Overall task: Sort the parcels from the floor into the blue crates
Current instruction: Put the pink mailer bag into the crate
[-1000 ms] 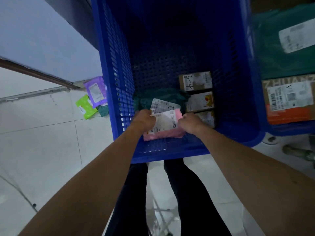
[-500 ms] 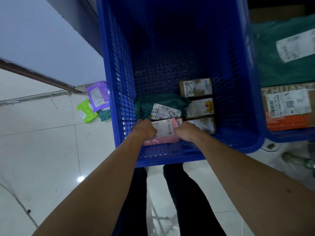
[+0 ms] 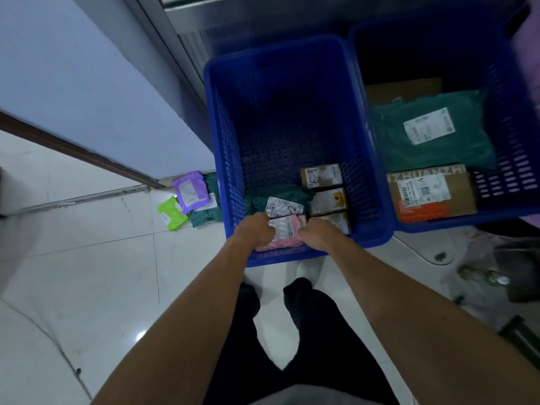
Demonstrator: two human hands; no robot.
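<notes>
Both my hands reach into the near end of a blue crate [image 3: 225, 159]. My left hand [image 3: 257, 229] and my right hand [image 3: 317, 232] grip the two ends of a pink parcel [image 3: 287, 230] with a white label, low against the crate floor. Behind it lies a dark green bag [image 3: 289, 194] with a label marked 2. Three small cardboard boxes [image 3: 324, 175] stand in a row to the right. A second blue crate [image 3: 514, 159] at right holds a green bag [image 3: 432, 133] and a brown box [image 3: 429, 194].
On the tiled floor left of the crate lie a purple parcel [image 3: 190, 191], a lime green parcel [image 3: 171, 213] and a dark green bag [image 3: 207, 214], against the wall base. My dark trouser legs [image 3: 271, 331] stand just before the crate. Clutter lies on the floor at right [image 3: 479, 273].
The pink parcel has gone down from rim height to the crate floor, still held by both hands. The camera has pulled back, showing both crates.
</notes>
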